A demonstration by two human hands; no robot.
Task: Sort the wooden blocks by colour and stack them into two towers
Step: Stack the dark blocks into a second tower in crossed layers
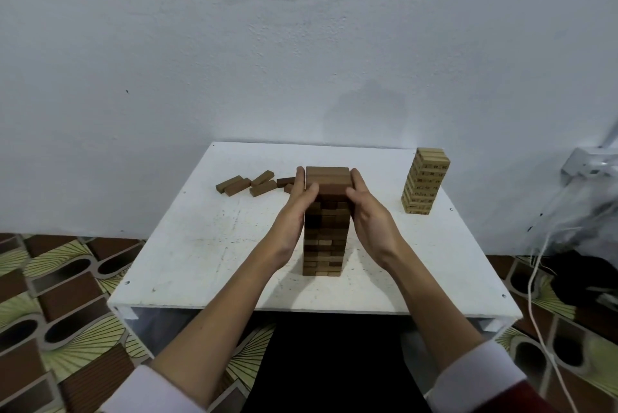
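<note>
Dark tower (323,232) stands mid-counter (207,245), slightly toward the near edge. Left hand (299,197) and right hand (363,202) flank its top layers, fingers (300,178) straight and flat against the opposite side faces, squaring the top blocks; neither hand wraps a block. Light tower (425,180) sits at the far right corner, well apart. Loose dark blocks (249,184) lie near the far left edge, long axes roughly left-right, some angled, just beyond and left of the left hand. Left hand is nearer, so it likely fetches the next block. Dark tower is tall; a side nudge could topple it.
</note>
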